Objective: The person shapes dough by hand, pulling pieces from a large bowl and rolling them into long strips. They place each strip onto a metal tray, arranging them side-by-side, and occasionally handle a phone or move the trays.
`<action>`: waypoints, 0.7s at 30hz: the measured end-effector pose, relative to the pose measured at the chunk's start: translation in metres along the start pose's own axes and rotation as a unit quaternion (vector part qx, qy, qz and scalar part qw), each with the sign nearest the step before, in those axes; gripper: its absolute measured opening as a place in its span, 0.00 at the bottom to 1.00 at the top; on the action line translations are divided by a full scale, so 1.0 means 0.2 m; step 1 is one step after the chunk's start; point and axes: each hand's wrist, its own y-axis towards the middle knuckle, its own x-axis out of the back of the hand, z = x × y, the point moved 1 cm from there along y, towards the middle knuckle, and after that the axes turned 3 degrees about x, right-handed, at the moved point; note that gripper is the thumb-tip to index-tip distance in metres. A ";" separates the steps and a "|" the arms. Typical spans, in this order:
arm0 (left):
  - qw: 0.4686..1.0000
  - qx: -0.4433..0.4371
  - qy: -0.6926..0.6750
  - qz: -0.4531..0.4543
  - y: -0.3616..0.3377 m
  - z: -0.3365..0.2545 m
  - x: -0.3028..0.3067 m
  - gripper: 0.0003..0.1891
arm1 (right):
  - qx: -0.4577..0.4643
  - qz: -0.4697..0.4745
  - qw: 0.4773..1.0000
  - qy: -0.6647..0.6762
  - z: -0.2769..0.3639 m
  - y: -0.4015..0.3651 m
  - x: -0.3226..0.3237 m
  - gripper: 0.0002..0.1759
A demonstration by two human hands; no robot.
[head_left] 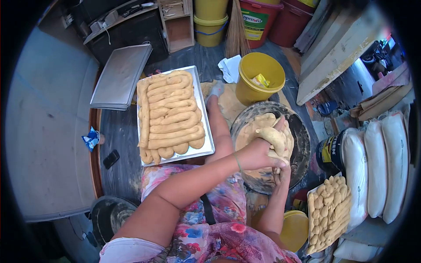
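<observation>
A length of pale dough (272, 139) is held between my two hands over a wide dark basin (301, 164). My left hand (259, 154) reaches across from the left with its fingers closed on the dough. My right hand (283, 172) comes up from below and grips the dough beside it; its fingers are partly hidden. More dough and a floury layer (245, 142) lie in the basin under the hands. Left of my outstretched leg, a metal tray (208, 144) carries long dough ropes (171, 109) laid in winding rows, with rounded pieces along its near edge.
A yellow bucket (244, 90) with a wrapper inside stands behind the basin. Stacked flat trays (120, 74) lie at the back left, near a phone (111, 159). At right are a tray of small dough pieces (326, 210) and filled white sacks (375, 166).
</observation>
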 end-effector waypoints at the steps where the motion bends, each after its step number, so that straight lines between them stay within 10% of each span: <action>1: 1.000 0.006 0.002 -0.008 -0.03 -0.01 0.04 0.59 | 0.005 -0.015 0.997 -0.075 -0.01 0.01 -0.03 0.16; 6: 0.996 0.060 0.053 -0.041 -0.27 0.02 0.25 0.56 | 0.015 -0.078 0.979 -0.187 -0.08 0.18 -0.30 0.07; 10: 0.976 0.011 0.192 -0.103 -0.54 0.10 0.47 0.48 | 0.086 0.066 0.930 -0.351 -0.13 0.30 -0.75 0.15; 14: 0.963 0.140 0.021 -0.229 -0.85 -0.02 0.65 0.31 | 0.390 0.253 0.708 -0.532 -0.31 0.41 -1.29 0.18; 17: 0.946 0.119 0.121 -0.275 -1.07 -0.07 0.77 0.44 | 0.505 0.226 0.525 -0.647 -0.34 0.31 -1.79 0.18; 21: 0.922 0.130 0.226 -0.286 -1.23 -0.06 0.85 0.31 | 0.419 0.356 0.620 -0.560 -0.63 0.44 -2.27 0.14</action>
